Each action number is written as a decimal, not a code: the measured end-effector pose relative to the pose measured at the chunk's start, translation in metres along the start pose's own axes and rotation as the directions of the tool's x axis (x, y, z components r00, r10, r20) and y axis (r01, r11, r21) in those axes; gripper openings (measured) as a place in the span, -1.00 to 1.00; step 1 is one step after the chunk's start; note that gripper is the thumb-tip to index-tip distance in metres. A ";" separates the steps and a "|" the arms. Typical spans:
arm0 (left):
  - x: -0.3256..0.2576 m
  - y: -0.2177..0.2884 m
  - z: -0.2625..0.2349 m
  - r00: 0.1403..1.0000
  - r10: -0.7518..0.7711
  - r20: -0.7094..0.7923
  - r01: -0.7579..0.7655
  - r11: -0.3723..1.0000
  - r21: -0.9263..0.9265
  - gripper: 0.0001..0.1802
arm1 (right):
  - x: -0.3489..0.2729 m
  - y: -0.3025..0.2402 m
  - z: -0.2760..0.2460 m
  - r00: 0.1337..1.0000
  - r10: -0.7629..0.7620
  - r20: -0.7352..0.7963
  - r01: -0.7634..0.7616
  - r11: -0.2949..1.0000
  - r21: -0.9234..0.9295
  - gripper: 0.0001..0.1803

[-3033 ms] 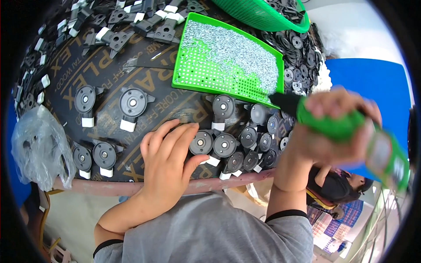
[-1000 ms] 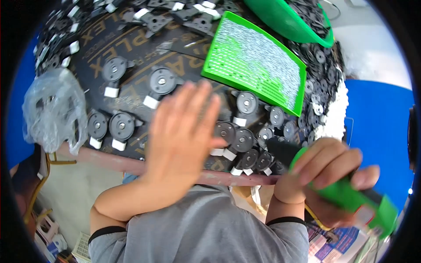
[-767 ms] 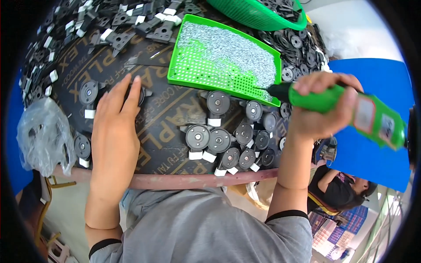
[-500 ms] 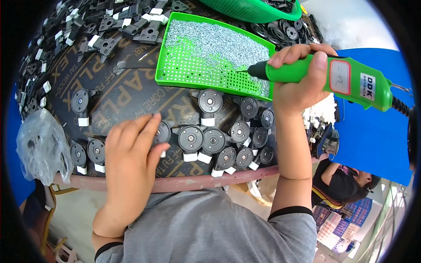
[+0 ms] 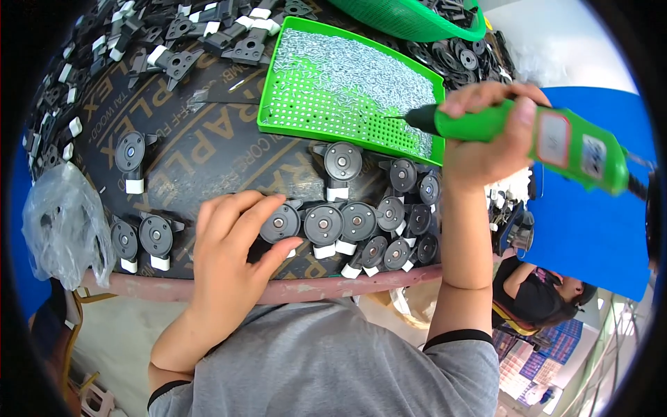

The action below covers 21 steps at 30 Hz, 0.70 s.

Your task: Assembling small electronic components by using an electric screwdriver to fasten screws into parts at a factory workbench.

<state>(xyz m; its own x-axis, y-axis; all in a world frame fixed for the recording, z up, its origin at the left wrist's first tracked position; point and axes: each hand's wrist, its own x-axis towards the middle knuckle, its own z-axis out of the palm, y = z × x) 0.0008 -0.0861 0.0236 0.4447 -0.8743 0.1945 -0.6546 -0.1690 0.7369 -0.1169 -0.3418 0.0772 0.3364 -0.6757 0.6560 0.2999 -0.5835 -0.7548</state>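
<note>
My right hand (image 5: 492, 142) is wrapped round a green electric screwdriver (image 5: 511, 132) with a dark nose. Its thin bit points left, over the perforated end of a green tray (image 5: 306, 118) full of small silvery screws. My left hand (image 5: 233, 240) has its thumb and forefinger curved round the edges of a black round-faced part (image 5: 281, 223); a bit of its white tab shows below the thumb. This part sits at the left end of a row, beside a similar black part (image 5: 323, 224). Several more black discs with white tabs lie to the right.
Loose black brackets with white ends (image 5: 182, 66) crowd the far left. A clear plastic bag (image 5: 61, 226) lies at the left edge. Behind the tray is a green basket (image 5: 410, 24). Past the table's pinkish front edge (image 5: 306, 286), a person (image 5: 538, 295) sits at the right.
My left hand has moved right with the black round-faced part, which now stands closer to the row. The screwdriver has shifted slightly right and is blurred. The whole view has shifted a little.
</note>
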 end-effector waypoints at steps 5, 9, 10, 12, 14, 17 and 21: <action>0.001 -0.004 0.008 1.000 -0.019 -0.024 0.016 0.992 -0.122 -0.44 | -0.012 -0.082 0.001 0.979 -0.038 0.202 -0.021 0.960 0.280 -0.50; 0.005 -0.007 0.007 1.000 -0.003 -0.015 0.000 0.987 -0.159 -0.45 | -0.042 -0.108 0.037 0.901 -0.038 0.432 -0.112 0.942 0.316 -0.50; 0.003 -0.009 0.008 1.000 0.003 -0.021 -0.007 0.985 -0.170 -0.47 | -0.043 -0.100 0.037 0.825 -0.099 0.556 -0.089 0.949 0.301 -0.50; 0.000 -0.012 0.008 0.999 0.001 -0.034 -0.006 0.984 -0.177 -0.49 | -0.054 -0.088 0.047 0.824 -0.116 0.554 -0.086 0.941 0.326 -0.50; 0.001 -0.011 0.008 1.000 0.011 -0.023 -0.015 0.979 -0.201 -0.49 | -0.057 -0.081 0.053 0.830 -0.148 0.538 -0.055 0.937 0.344 -0.48; 0.001 -0.011 0.009 0.999 0.024 -0.029 -0.030 0.979 -0.203 -0.48 | -0.056 -0.081 0.050 0.799 -0.077 0.596 -0.110 0.956 0.271 -0.48; 0.003 -0.010 0.007 0.999 0.047 -0.026 -0.051 0.980 -0.193 -0.47 | -0.049 -0.075 0.055 0.773 -0.100 0.627 -0.143 0.935 0.325 -0.51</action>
<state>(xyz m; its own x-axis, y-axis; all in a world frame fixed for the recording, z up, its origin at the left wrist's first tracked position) 0.0041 -0.0898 0.0122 0.4291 -0.8693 0.2454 -0.5458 -0.0330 0.8373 -0.1072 -0.2399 0.1019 0.7897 -0.1816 0.5860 0.5222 -0.3025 -0.7974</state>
